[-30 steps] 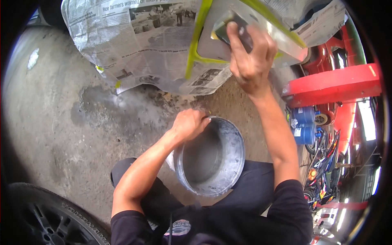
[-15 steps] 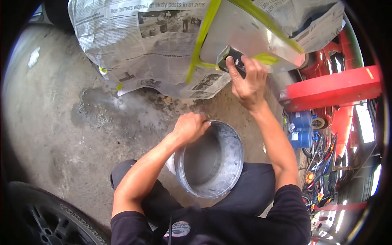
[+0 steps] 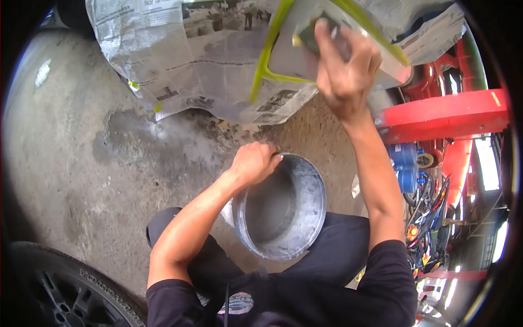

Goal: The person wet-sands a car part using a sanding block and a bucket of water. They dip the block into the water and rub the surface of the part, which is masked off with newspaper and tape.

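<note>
My right hand (image 3: pixel 348 71) grips a dark sanding block (image 3: pixel 309 37), blurred by motion, with a greenish sheet of sandpaper around it. It is up against a smooth grey panel (image 3: pixel 289 61) framed by yellow-green masking tape (image 3: pixel 266 57). Newspaper sheets (image 3: pixel 212 65) cover the surface on both sides of that patch. Closed over the far rim of a grey-smeared bucket (image 3: pixel 310 218) is my left hand (image 3: pixel 255 162), holding the rim. Murky grey water (image 3: pixel 269 210) lies inside the bucket, which is tilted between my legs.
A wet grey patch (image 3: pixel 158 136) marks the concrete floor (image 3: pixel 60 158). A car tyre (image 3: pixel 90 286) stands at the lower left. On the right are a red beam (image 3: pixel 444 115), blue water jugs (image 3: pixel 404 166) and a motorcycle (image 3: pixel 430 223).
My right hand has moved farther away and slightly right across the panel, carrying the sanding block from the lower tape edge. My left hand stays on the bucket rim.
</note>
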`<action>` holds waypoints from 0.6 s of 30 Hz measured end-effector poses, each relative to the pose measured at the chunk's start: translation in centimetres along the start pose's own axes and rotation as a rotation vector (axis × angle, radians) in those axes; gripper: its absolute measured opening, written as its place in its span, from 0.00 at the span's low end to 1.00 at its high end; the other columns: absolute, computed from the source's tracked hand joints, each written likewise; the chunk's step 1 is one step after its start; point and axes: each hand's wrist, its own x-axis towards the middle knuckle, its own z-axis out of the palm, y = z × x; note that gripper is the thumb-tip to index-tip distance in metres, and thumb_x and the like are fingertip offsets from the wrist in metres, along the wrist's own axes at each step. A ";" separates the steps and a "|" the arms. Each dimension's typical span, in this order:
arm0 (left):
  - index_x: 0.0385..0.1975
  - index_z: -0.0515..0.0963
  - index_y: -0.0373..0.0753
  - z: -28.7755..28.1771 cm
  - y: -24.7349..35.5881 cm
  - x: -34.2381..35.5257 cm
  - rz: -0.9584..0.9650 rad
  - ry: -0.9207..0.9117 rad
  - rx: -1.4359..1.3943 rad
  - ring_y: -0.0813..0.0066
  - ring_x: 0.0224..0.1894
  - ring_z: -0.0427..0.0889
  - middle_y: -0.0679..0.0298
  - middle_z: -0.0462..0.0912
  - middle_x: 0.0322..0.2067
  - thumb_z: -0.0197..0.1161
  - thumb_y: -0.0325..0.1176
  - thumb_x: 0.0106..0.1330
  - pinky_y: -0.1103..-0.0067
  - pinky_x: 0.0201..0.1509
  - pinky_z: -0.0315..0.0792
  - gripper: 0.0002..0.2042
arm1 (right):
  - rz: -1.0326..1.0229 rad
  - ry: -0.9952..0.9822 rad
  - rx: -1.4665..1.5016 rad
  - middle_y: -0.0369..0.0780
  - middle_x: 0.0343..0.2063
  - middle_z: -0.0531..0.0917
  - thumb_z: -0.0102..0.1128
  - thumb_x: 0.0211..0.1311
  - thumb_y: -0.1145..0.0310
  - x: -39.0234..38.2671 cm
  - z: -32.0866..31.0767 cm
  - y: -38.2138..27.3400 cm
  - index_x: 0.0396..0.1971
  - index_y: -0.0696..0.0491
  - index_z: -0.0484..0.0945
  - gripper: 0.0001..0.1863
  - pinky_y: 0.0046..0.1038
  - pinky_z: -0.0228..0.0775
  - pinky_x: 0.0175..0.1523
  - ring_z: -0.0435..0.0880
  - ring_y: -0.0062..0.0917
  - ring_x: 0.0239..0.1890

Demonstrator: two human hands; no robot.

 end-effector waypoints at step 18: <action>0.36 0.86 0.35 0.4 -0.1 -0.1 0.039 0.010 0.005 0.37 0.38 0.87 0.44 0.87 0.30 0.63 0.46 0.75 0.51 0.46 0.80 0.18 | -0.156 -0.174 0.068 0.45 0.54 0.79 0.71 0.52 0.77 -5.9 0.7 -1.7 0.64 0.44 0.87 0.34 0.42 0.70 0.62 0.78 0.41 0.55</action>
